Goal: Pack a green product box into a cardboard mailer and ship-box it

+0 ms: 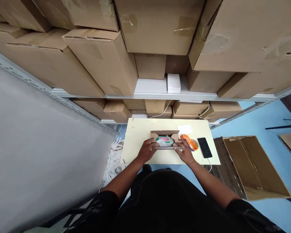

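A small open cardboard box (pixel 164 132) sits on the pale yellow table between my hands. Inside it lies a green and pink item (pixel 168 139), partly covered by something white and crumpled that looks like paper or plastic wrap; its exact kind I cannot make out. My left hand (pixel 146 150) grips the box's left end, fingers bent over the side. At the right end, my right hand (pixel 183 150) holds the box with the thumb at the front edge and fingers on the end flap. Just beyond the right hand is an orange tape dispenser (pixel 189 141), partly hidden by the fingers.
A black phone (pixel 205 148) with a white cable lies at the right of the table (pixel 137 136). Shelves (pixel 150 86) full of cartons rise behind. A large open carton (pixel 254 165) stands on the floor at right. Paper strips (pixel 111 161) litter the left floor beside a wall.
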The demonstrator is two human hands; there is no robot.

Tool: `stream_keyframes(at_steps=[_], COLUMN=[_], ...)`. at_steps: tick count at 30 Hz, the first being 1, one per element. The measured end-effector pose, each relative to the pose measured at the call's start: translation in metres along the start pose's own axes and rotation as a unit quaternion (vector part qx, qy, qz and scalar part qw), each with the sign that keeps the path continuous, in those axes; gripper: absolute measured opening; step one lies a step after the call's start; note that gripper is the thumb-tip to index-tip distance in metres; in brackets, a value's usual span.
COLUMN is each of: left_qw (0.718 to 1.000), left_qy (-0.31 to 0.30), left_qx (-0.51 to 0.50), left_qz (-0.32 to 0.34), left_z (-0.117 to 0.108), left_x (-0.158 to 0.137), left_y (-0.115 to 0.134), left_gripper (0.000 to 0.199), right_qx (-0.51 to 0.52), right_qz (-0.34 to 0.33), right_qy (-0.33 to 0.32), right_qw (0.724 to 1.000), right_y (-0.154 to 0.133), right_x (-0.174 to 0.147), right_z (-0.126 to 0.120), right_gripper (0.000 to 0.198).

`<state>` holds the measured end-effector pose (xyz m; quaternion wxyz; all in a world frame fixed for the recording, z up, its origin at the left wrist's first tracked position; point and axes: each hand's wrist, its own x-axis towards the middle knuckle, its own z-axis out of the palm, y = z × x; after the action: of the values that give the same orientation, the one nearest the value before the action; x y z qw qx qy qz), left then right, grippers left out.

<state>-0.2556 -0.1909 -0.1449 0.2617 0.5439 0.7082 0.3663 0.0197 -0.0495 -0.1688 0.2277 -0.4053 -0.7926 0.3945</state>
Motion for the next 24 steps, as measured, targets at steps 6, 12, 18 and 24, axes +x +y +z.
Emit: stream_keyframes(at_steps=[6, 12, 18, 24], left_qw=[1.0, 0.993, 0.973, 0.964], left_qy=[-0.002, -0.066, -0.015, -0.028], left_qx=[-0.024, 0.061, 0.207, 0.253], left_qz=[0.004, 0.074, 0.096, 0.079], left_z=[-0.05, -0.033, 0.008, 0.026], left_x=[0.054, 0.049, 0.035, 0.044], left_y=[0.006, 0.01, 0.01, 0.017], left_gripper=[0.048, 0.033, 0.025, 0.031], right_qx=[-0.037, -0.072, -0.077, -0.224], right_qz=[0.06, 0.071, 0.06, 0.085], right_qy=[0.09, 0.121, 0.074, 0.053], right_qw=[0.993, 0.987, 0.993, 0.969], right_y=[-0.009, -0.008, -0.003, 0.051], right_x=[0.016, 0.022, 0.019, -0.007], right_z=[0.021, 0.037, 0.019, -0.038], right_gripper=[0.042, 0.053, 0.049, 0.032])
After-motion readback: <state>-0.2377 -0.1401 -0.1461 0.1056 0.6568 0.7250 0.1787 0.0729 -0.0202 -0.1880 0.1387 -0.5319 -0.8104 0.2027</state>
